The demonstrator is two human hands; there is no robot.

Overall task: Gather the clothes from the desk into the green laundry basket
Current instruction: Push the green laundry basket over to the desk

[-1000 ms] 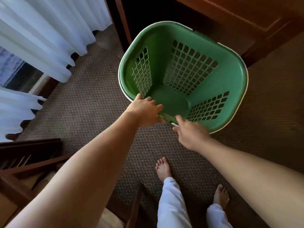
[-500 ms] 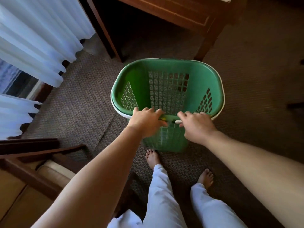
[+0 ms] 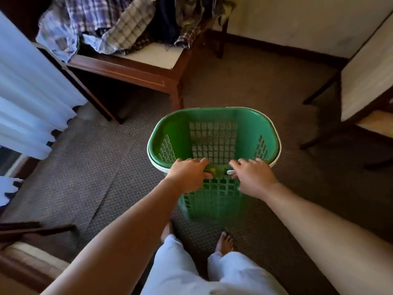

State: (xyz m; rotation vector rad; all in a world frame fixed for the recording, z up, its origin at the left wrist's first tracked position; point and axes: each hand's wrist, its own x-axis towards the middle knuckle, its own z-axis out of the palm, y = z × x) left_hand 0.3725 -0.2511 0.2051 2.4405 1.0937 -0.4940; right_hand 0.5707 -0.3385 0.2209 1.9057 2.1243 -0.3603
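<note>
Well, clothes (image 3: 119, 28) atop desk (image 3: 136, 75), carpet (image 3: 89, 167)

Daylight coming in from the left thru the white curtains (image 3: 32, 99), which glow bluish and near blown out. Rest of room dim, warm cast. Deep shadow under the worktop (image 3: 136, 75) and across the carpet (image 3: 89, 177) at right. Motion blur on the clothes (image 3: 110, 24) up top. Wide-angle bend at edges; forearms stretched, corners soft.
</note>
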